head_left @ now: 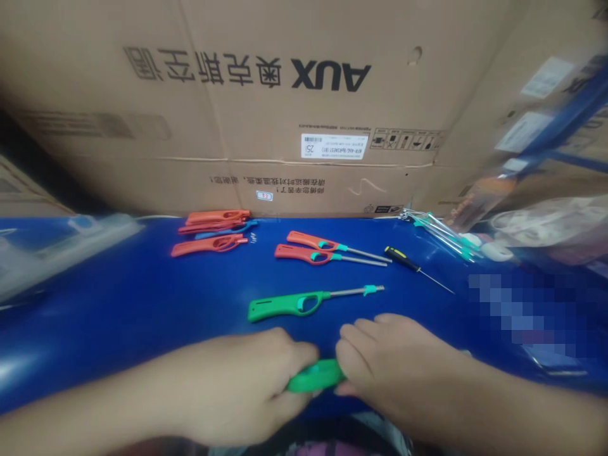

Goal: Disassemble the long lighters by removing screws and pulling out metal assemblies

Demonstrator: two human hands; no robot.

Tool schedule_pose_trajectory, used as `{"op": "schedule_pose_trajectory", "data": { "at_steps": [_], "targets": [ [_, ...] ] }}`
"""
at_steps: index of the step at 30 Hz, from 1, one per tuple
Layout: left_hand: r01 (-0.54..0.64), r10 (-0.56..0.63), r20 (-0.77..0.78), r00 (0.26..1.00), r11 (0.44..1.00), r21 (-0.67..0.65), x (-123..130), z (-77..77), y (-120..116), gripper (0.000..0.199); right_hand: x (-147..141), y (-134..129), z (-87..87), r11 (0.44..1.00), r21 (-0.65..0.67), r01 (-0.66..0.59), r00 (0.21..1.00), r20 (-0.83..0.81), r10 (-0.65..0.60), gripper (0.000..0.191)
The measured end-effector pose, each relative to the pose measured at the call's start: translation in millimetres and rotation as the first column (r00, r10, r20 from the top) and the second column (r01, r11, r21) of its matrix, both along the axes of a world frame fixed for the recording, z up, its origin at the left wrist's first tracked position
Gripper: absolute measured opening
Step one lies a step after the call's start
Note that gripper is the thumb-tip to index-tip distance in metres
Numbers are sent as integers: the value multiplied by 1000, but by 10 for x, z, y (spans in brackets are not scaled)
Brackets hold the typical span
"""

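Note:
Both hands grip one green lighter body (315,376) low in front of me. My left hand (266,380) is closed round its left end. My right hand (380,354) wraps its right end, so most of the piece is hidden by fingers. Just beyond my hands lies a green long-neck lighter (275,307) with a metal tube and a turquoise clip near its tip. Farther back are two red lighters (304,254) with metal tubes. A black and yellow screwdriver (403,259) rests to their right.
A blue work surface (118,304) spans the front. Red handle shells (209,245) and a blue part sit at the back left, beside small springs. Metal tubes with turquoise parts (446,234) lie back right. A large cardboard box (237,126) stands behind; plastic bags (536,221) sit at right.

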State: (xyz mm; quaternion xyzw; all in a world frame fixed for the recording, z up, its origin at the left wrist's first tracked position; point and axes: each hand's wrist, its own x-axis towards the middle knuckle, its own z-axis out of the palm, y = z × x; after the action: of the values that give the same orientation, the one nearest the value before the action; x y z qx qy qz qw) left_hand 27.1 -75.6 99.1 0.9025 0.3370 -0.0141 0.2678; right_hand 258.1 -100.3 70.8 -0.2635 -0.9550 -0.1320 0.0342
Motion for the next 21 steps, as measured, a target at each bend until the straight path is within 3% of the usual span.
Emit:
{"op": "schedule_pose_trajectory", "data": {
  "at_steps": [4,10,13,16,18,21],
  "targets": [
    [-18,6,-83,996,990,-142,-107,7,-32,19,106,-60,-40,1000,7,-2,1000,-26,2,27],
    [-135,133,-26,991,981,-142,-443,-106,60,32,481,63,-27,991,-32,131,991,-13,-131,19],
    [-152,151,-30,988,987,-45,-421,-128,210,37,527,265,98,978,-152,144,987,-51,-153,23],
    [-149,156,-22,988,972,180,-319,-170,471,45,507,634,142,907,-370,201,944,-174,-280,32],
    [-102,112,-22,993,955,279,-248,-229,663,45,483,925,71,872,-396,288,885,-239,-401,30],
    [-53,71,-42,997,943,327,-160,-372,895,42,413,1288,-118,844,-400,358,873,-179,-455,20]
  ]
}}
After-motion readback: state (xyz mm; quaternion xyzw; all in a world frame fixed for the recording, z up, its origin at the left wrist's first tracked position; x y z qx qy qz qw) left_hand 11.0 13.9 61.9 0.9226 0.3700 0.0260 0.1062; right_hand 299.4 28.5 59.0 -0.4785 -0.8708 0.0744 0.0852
